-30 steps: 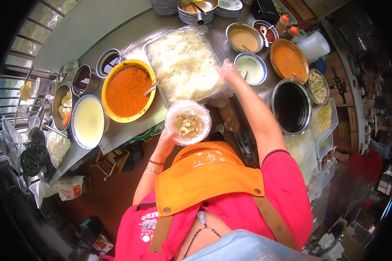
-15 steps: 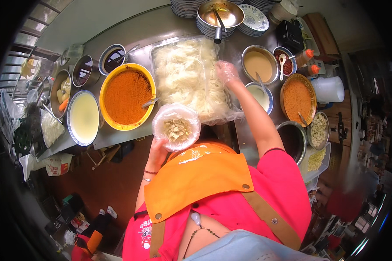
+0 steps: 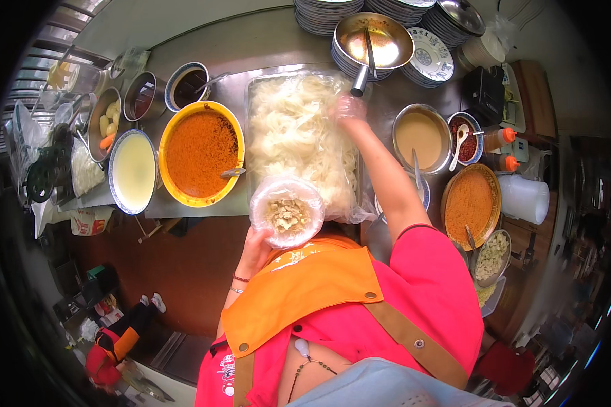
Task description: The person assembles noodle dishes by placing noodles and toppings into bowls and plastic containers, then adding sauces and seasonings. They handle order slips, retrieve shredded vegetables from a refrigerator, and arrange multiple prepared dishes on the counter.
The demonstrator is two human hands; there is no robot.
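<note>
My left hand (image 3: pixel 256 248) grips a bowl (image 3: pixel 309 195) lined with thin clear plastic and keeps it just in front of my apron. Pale chopped pieces (image 3: pixel 286 216) lie at the bottom of the bowl. Beyond it, a plastic-covered tray holds a big heap of wide white noodles (image 3: pixel 288 136). My right hand (image 3: pixel 348 108), in a clear disposable glove, reaches to the far right part of this heap and touches the noodles. Its fingers are blurred and partly sunk against the noodles, so their closing does not show.
Left of the noodles stand a yellow-rimmed bowl of orange-red sauce (image 3: pixel 200 152) and a bowl of pale liquid (image 3: pixel 133 171). A pan (image 3: pixel 387 41) rests on stacked plates, its handle close to my right hand. Rightward are tan sauce (image 3: pixel 419 139), orange crumbs (image 3: pixel 470 203) and squeeze bottles (image 3: pixel 501 138).
My right hand has shifted slightly farther away along the right side of the noodles. My left hand still holds the lined bowl close to me. The whole view has turned a little.
</note>
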